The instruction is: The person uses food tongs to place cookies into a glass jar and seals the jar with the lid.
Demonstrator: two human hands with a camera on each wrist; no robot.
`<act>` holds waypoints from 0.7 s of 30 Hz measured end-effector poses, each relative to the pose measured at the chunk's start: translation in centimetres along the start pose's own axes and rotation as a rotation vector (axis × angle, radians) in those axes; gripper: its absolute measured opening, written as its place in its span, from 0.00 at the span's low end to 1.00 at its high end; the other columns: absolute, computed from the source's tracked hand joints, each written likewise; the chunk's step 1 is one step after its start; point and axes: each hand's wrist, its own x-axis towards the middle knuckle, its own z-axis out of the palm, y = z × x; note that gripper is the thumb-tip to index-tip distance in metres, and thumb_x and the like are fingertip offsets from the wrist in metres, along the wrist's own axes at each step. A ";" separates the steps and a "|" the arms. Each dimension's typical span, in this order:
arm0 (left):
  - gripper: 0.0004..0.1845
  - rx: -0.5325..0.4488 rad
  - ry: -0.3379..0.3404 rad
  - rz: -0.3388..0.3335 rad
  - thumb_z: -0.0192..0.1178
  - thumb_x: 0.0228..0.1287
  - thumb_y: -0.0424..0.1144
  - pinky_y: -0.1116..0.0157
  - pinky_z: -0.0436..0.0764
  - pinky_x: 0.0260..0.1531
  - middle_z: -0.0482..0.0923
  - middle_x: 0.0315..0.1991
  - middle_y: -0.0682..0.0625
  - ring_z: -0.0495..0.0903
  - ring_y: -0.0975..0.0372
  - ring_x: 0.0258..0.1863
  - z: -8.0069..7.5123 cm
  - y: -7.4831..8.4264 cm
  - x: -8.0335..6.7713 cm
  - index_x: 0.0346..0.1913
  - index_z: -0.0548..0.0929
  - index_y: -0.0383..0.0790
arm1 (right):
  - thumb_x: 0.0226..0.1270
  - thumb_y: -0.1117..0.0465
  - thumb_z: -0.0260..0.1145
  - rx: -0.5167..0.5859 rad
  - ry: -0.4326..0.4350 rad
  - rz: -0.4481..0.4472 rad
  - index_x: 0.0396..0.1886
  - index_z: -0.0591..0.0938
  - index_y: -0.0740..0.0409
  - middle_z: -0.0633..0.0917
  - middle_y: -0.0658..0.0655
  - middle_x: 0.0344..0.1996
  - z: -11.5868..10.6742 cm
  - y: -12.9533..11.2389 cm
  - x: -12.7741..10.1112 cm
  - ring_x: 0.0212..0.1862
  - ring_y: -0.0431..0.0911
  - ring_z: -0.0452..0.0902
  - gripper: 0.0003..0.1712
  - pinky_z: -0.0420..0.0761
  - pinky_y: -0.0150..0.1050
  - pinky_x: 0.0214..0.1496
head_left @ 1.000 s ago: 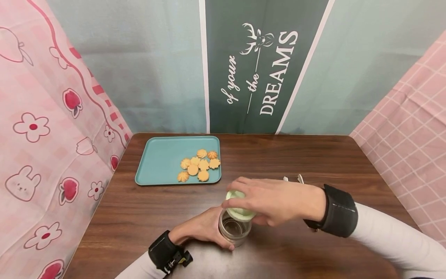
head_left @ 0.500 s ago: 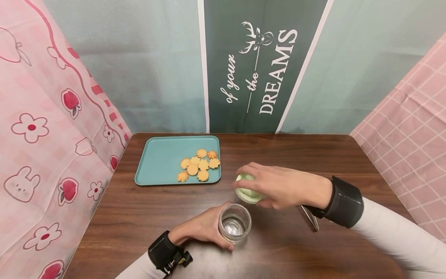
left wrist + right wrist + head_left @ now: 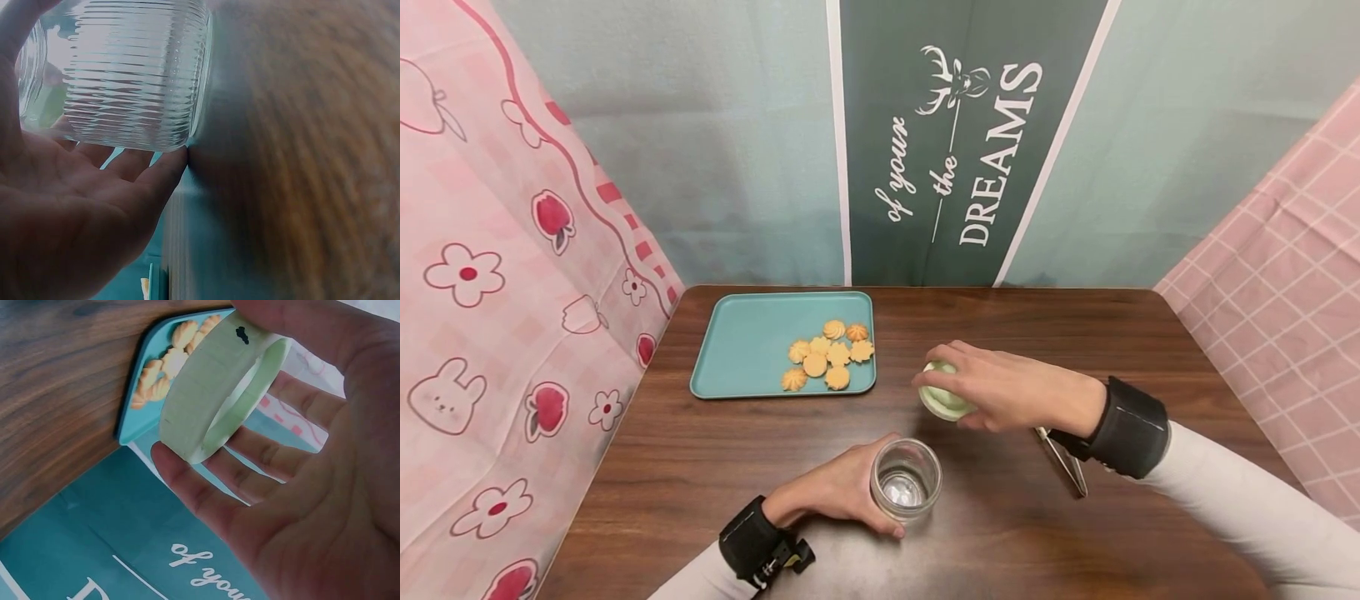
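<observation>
A clear ribbed glass jar (image 3: 906, 487) stands open and empty on the brown table (image 3: 700, 467), near the front edge. My left hand (image 3: 848, 492) wraps round its lower part from the left; the left wrist view shows the jar (image 3: 134, 75) resting against the palm and fingers of that hand (image 3: 81, 206). My right hand (image 3: 996, 387) grips a pale green lid (image 3: 944, 400) from above, beyond the jar and slightly right, close over the table. In the right wrist view the lid (image 3: 219, 381) sits tilted between thumb and fingers (image 3: 206, 487).
A teal tray (image 3: 745, 346) at the back left carries several cookies (image 3: 827, 357) in its right corner. A metal tool (image 3: 1063, 462) lies on the table under my right wrist. Printed cloth screens close in the table on three sides.
My right hand has lifted the green lid off the jar and carried it away from me and rightward, lowering it. The left hand and jar stayed put. The metal tool came into view.
</observation>
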 end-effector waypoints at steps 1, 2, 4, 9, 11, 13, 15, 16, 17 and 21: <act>0.45 0.000 0.000 0.000 0.87 0.45 0.42 0.64 0.78 0.66 0.83 0.59 0.49 0.82 0.62 0.59 0.0 0.0 0.0 0.66 0.72 0.52 | 0.49 0.62 0.87 0.000 0.001 0.002 0.67 0.78 0.48 0.78 0.57 0.59 0.2 0.1 0.0 0.57 0.52 0.77 0.43 0.88 0.47 0.48; 0.45 -0.002 0.000 0.000 0.87 0.44 0.42 0.64 0.78 0.66 0.83 0.59 0.49 0.82 0.62 0.59 0.0 0.0 0.0 0.66 0.72 0.51 | 0.50 0.62 0.87 0.002 0.003 0.007 0.67 0.78 0.48 0.78 0.57 0.58 0.3 0.2 0.0 0.56 0.52 0.77 0.44 0.88 0.48 0.48; 0.45 -0.003 0.000 0.001 0.87 0.44 0.41 0.64 0.78 0.66 0.83 0.59 0.49 0.82 0.62 0.59 0.0 0.0 0.0 0.66 0.72 0.52 | 0.50 0.61 0.87 0.002 0.001 0.014 0.67 0.78 0.49 0.78 0.57 0.58 0.6 0.4 0.0 0.56 0.52 0.78 0.44 0.88 0.48 0.49; 0.45 -0.004 0.003 0.010 0.87 0.44 0.41 0.64 0.78 0.66 0.84 0.59 0.49 0.82 0.62 0.59 -0.1 0.0 0.0 0.66 0.72 0.54 | 0.49 0.61 0.87 -0.007 -0.036 0.043 0.67 0.78 0.50 0.79 0.58 0.56 1.3 0.8 0.1 0.53 0.53 0.79 0.43 0.88 0.49 0.48; 0.45 -0.003 0.005 0.013 0.87 0.44 0.41 0.64 0.78 0.66 0.84 0.59 0.50 0.82 0.62 0.59 -0.1 0.0 0.0 0.66 0.72 0.54 | 0.48 0.61 0.88 -0.011 -0.056 0.052 0.66 0.79 0.51 0.79 0.58 0.55 1.7 1.0 0.1 0.53 0.54 0.79 0.43 0.88 0.49 0.47; 0.45 -0.012 0.004 0.013 0.87 0.45 0.41 0.63 0.78 0.66 0.83 0.59 0.50 0.82 0.61 0.59 -0.1 0.1 0.1 0.66 0.72 0.54 | 0.47 0.61 0.88 -0.010 -0.062 0.051 0.65 0.79 0.51 0.79 0.59 0.53 2.2 1.2 0.2 0.52 0.54 0.79 0.43 0.88 0.50 0.47; 0.45 -0.019 0.002 0.014 0.87 0.45 0.41 0.63 0.78 0.66 0.83 0.59 0.49 0.82 0.61 0.60 -0.1 0.1 0.0 0.66 0.73 0.52 | 0.47 0.61 0.88 0.001 -0.059 0.045 0.65 0.79 0.53 0.79 0.59 0.53 2.6 1.3 0.3 0.51 0.55 0.79 0.43 0.88 0.50 0.48; 0.45 -0.027 0.000 0.012 0.87 0.45 0.41 0.63 0.78 0.67 0.83 0.59 0.49 0.82 0.60 0.60 -0.1 0.1 0.0 0.66 0.73 0.52 | 0.47 0.62 0.89 0.006 -0.058 0.043 0.64 0.79 0.53 0.79 0.59 0.52 2.8 1.3 0.3 0.51 0.55 0.79 0.43 0.88 0.50 0.48; 0.45 -0.030 -0.002 0.010 0.87 0.45 0.41 0.63 0.78 0.67 0.83 0.59 0.50 0.82 0.60 0.60 -0.1 0.1 0.0 0.66 0.73 0.52 | 0.47 0.62 0.89 0.015 -0.057 0.041 0.64 0.79 0.53 0.79 0.59 0.51 3.1 1.4 0.3 0.51 0.55 0.79 0.43 0.88 0.50 0.48; 0.45 -0.034 -0.004 0.001 0.87 0.45 0.41 0.64 0.78 0.67 0.83 0.60 0.51 0.82 0.61 0.60 0.0 0.1 -0.1 0.67 0.73 0.53 | 0.46 0.62 0.89 0.037 -0.064 0.049 0.63 0.80 0.54 0.78 0.57 0.49 4.0 1.5 0.2 0.50 0.54 0.79 0.42 0.87 0.49 0.48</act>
